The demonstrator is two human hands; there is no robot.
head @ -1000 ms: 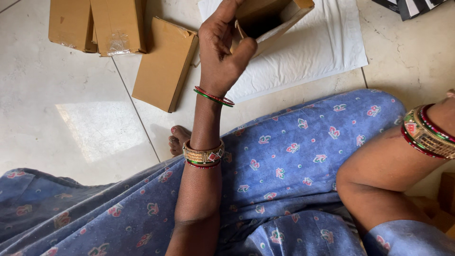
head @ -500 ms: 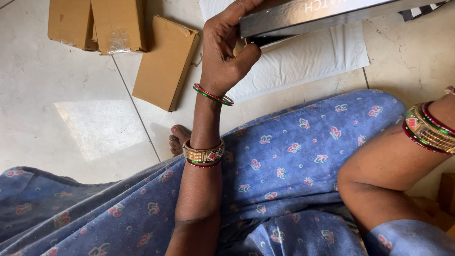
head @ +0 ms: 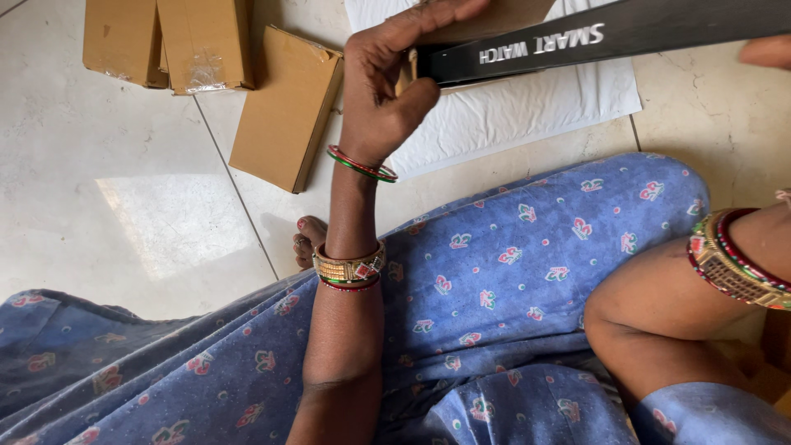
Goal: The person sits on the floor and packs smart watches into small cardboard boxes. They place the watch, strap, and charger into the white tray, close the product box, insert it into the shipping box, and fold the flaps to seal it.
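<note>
Hands (head: 387,91) grip black box (head: 610,37); cardboard boxes (head: 284,107) beside.

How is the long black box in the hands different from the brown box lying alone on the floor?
The long black box is dark, narrow and printed; the brown cardboard box is plain and wider. The black box is held up by the left hand, with the right hand at its other end; the brown box lies flat on the tiled floor. Both are closed and rectangular.
</note>
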